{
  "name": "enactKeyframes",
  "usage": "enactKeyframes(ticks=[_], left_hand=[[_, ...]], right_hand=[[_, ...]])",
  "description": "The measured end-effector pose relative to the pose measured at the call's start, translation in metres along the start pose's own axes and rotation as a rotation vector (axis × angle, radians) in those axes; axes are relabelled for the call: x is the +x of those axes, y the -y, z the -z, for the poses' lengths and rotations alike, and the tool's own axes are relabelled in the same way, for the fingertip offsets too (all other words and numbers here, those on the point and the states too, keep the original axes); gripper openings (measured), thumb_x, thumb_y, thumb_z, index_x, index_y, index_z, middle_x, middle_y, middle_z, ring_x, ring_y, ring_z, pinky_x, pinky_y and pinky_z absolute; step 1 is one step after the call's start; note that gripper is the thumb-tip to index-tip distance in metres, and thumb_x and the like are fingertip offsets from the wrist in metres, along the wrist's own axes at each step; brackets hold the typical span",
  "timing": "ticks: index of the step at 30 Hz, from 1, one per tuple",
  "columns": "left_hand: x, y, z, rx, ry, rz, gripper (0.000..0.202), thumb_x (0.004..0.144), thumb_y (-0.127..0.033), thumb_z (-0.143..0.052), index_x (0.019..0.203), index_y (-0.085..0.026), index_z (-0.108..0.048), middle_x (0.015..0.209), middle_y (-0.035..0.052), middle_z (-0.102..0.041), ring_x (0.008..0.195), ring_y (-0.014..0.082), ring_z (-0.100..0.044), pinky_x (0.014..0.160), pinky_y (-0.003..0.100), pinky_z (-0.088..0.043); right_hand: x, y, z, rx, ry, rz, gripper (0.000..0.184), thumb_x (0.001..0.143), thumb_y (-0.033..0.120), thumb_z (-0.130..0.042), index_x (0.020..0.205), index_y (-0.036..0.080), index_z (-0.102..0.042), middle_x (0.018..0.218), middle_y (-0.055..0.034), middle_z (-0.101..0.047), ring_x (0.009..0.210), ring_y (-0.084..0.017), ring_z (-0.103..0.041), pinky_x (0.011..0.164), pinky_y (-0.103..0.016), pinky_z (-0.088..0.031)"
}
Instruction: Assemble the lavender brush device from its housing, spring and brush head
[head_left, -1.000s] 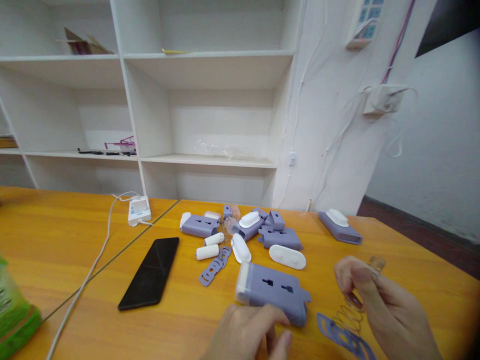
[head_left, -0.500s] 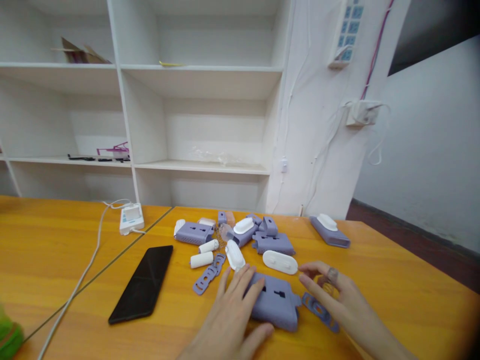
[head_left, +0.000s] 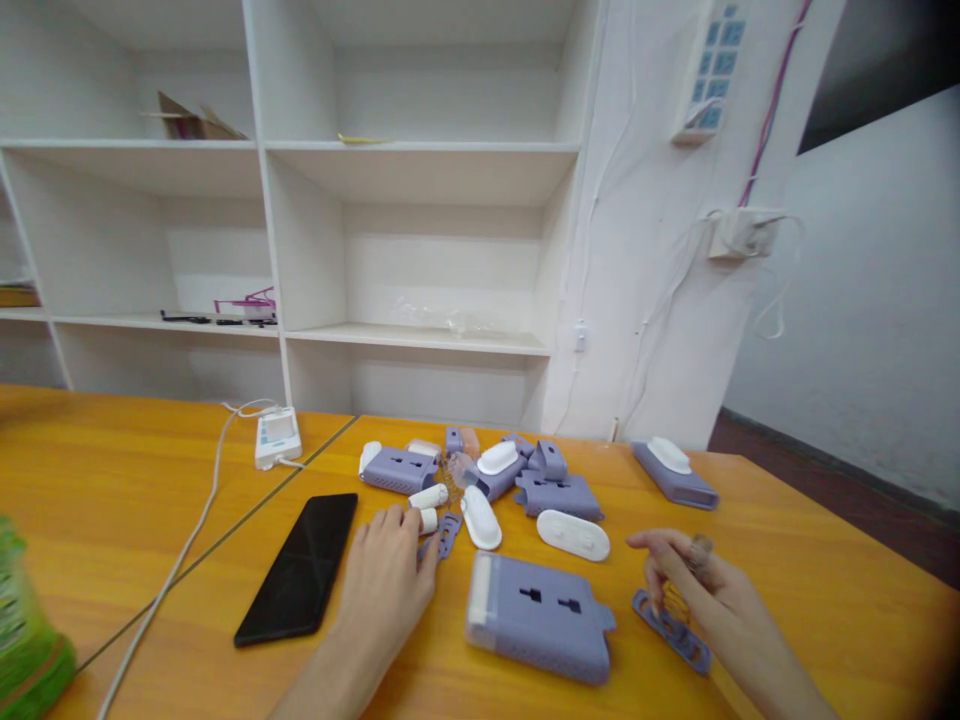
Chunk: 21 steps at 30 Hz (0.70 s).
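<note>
My left hand [head_left: 390, 565] reaches down left of the middle, thumb and fingers closed at the near end of a slotted purple strap [head_left: 450, 532]. A white roll [head_left: 427, 520] peeks out beside its index finger. My right hand [head_left: 712, 590] hovers at the right, index finger stretched left, the other fingers curled near a gold coil [head_left: 676, 603]. I cannot tell how firmly they hold it. Below lies a second slotted strap [head_left: 671, 632]. Between the hands lies a purple case [head_left: 544, 620] with two keyhole slots and a clear, white-filled left end.
Behind are more purple cases [head_left: 559, 495], white oval caps [head_left: 574, 535], another white roll [head_left: 429, 496] and clear small parts. A black phone [head_left: 300, 570] lies at left, near a power strip [head_left: 277, 438] with its cable. A capped purple case [head_left: 675, 475] stands far right; a green package [head_left: 30, 620] edges in.
My left hand has left the purple case and moved left to the strap and rolls, uncovering the case. My right hand has shifted slightly right and down. The view has turned a little left.
</note>
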<state>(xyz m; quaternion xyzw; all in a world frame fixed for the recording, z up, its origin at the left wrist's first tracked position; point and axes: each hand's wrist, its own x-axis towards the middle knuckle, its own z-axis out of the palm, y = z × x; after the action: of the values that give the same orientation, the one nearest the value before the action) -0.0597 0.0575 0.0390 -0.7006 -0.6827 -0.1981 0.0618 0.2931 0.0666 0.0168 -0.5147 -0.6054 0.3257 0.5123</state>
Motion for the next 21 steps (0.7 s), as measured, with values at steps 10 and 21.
enactKeyframes(ticks=[10,21], left_hand=[[-0.008,-0.004,-0.007,0.049,0.043,0.028,0.022,0.094,-0.029,-0.067,0.112,-0.016,-0.071,0.107,0.0134,-0.071,0.106,0.0334,-0.067,0.091,0.042,-0.051],[0.011,0.016,-0.018,0.008,-0.191,-0.028,0.034,0.106,-0.031,-0.045,0.13,-0.017,-0.064,0.143,0.0171,-0.056,0.132,0.0352,-0.051,0.102,0.048,-0.046]], right_hand=[[-0.001,-0.007,-0.005,0.134,-0.05,-0.069,0.057,0.09,0.069,-0.064,0.123,0.022,-0.062,0.065,0.0076,-0.046,0.054,-0.014,-0.049,0.05,-0.028,-0.044],[0.004,-0.017,-0.001,0.142,0.029,-0.011,0.052,0.097,0.067,-0.052,0.126,0.025,-0.063,0.086,0.0001,-0.063,0.077,-0.019,-0.063,0.074,-0.033,-0.056]])
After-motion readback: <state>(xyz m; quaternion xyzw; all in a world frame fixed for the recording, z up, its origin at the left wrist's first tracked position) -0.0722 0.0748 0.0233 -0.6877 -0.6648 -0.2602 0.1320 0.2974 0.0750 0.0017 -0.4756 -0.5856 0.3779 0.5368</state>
